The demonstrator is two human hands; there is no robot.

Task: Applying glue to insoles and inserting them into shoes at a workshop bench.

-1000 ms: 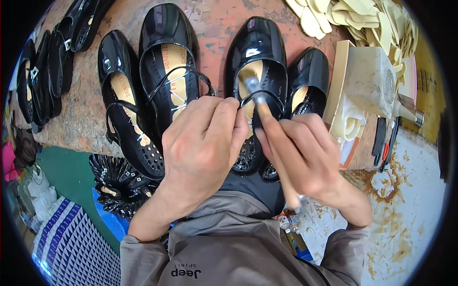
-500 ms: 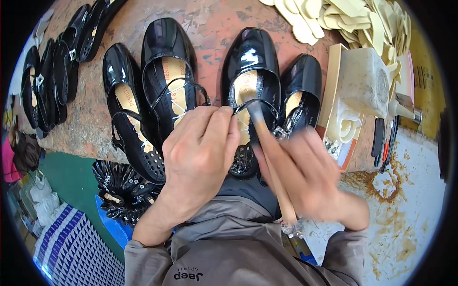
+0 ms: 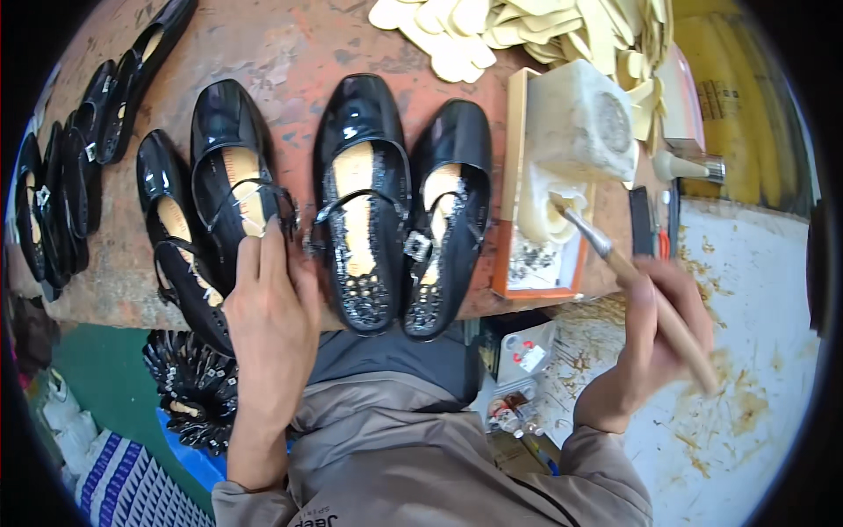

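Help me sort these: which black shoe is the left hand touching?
The second shoe from the left in the front row; left hand rests on its strap end.

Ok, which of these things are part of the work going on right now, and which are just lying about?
In use:
- wooden-handled glue brush in the right hand
- white glue tub in the wooden tray
- glossy black strap shoe under the left hand
- glued black shoe

Lying about:
- cream insole pile
- black shoes at far left
- second brush

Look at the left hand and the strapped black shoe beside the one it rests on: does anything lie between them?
Nothing visible does. The left hand rests on a black shoe, and the strapped black shoe lies right beside its fingertips with only bare bench top showing between.
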